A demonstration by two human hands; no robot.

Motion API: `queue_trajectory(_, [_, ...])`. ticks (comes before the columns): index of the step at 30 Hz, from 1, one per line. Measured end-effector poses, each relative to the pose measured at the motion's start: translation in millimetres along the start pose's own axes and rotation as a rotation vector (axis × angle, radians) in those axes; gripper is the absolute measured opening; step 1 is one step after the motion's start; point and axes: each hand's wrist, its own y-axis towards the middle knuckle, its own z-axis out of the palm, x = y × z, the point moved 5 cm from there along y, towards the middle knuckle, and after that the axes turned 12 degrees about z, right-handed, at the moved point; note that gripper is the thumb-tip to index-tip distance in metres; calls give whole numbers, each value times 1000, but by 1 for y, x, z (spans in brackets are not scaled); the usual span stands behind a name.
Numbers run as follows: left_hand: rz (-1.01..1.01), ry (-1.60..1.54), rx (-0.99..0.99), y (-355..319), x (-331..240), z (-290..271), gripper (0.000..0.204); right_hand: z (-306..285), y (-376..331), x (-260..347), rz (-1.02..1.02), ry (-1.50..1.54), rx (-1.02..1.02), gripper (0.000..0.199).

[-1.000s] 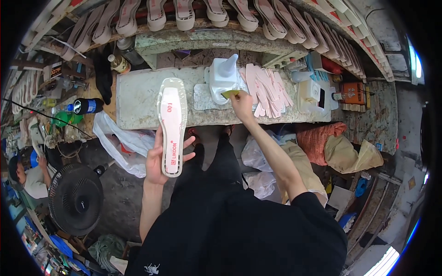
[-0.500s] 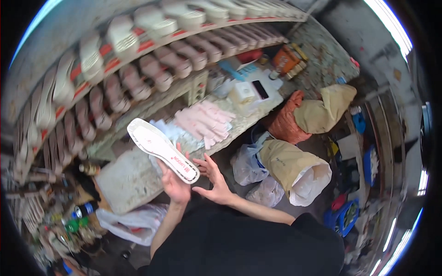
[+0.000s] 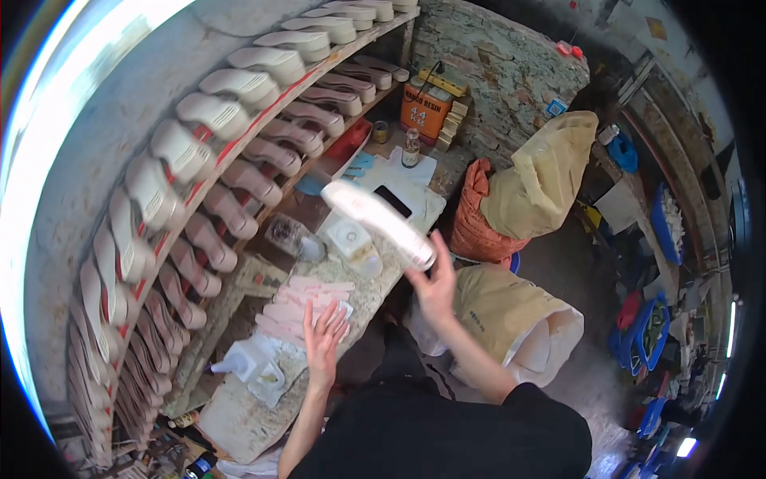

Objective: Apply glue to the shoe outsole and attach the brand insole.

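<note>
My right hand (image 3: 435, 291) grips a white shoe sole (image 3: 371, 215) by one end. The sole is blurred by motion and slants up and to the left above the workbench (image 3: 239, 423). My left hand (image 3: 321, 339) is open with its fingers spread and holds nothing. It is over the near edge of a pile of pale pink strips (image 3: 287, 315); whether it touches them I cannot tell. Close to the pile lies a white plastic jug (image 3: 251, 367). Beyond the strips stand a clear jar (image 3: 294, 238) and a white plastic container (image 3: 349, 238), with a dark phone (image 3: 392, 201) partly behind the sole.
Two shelf tiers of wedge soles (image 3: 255, 68) curve along the left wall. An orange tin (image 3: 423, 108) and a small bottle (image 3: 411, 149) stand at the bench's far end. Large tan sacks (image 3: 542, 188) sit on the floor to the right, before shelves with blue baskets (image 3: 666, 223).
My view has turned rightward. The sole, earlier resting on my left hand, is now in my right hand and farther right. My left hand has let go of it.
</note>
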Motion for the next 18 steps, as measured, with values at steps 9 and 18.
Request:
queue_trajectory(9, [-337, 740, -376, -116, 50, -143, 66, -32, 438, 58, -241, -189, -167, 81])
queue_trajectory(18, [-499, 902, -672, -176, 50, -175, 61, 59, 660, 34, -405, -501, -158, 68])
